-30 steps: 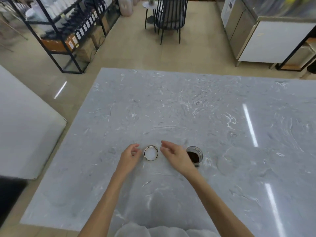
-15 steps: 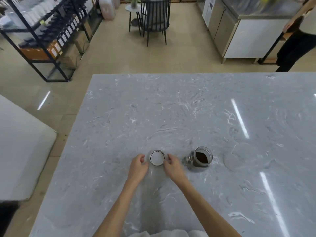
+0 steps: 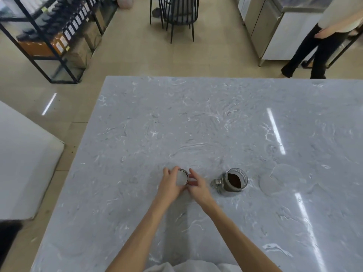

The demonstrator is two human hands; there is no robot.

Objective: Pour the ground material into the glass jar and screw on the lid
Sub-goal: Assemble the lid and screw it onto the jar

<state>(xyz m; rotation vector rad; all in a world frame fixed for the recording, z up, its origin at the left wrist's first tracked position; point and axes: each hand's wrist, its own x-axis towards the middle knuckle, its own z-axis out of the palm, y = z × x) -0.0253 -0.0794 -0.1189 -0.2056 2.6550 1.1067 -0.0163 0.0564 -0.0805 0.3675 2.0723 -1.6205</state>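
A small empty glass jar [image 3: 182, 178] stands upright on the grey marble table [image 3: 196, 118], near its front middle. My left hand [image 3: 170, 186] curls around the jar's left side. The fingers of my right hand [image 3: 198, 188] press on its right side, so both hands hold it. To the right, apart from my hands, stands a clear container [image 3: 234, 180] with dark brown ground material inside and a small metal part on its left side. A faint, pale round disc [image 3: 269, 183] lies flat further right; I cannot tell whether it is a lid.
A person [image 3: 318, 42] stands beyond the table's far right corner by a steel cabinet [image 3: 275, 32]. A black chair [image 3: 178, 14] and a black shelf rack [image 3: 51, 36] stand on the floor behind. A white counter [image 3: 23, 163] lies to the left.
Both hands closed in from beside the jar to grip it. The camera view shifted, and a person has come into view at the far right.
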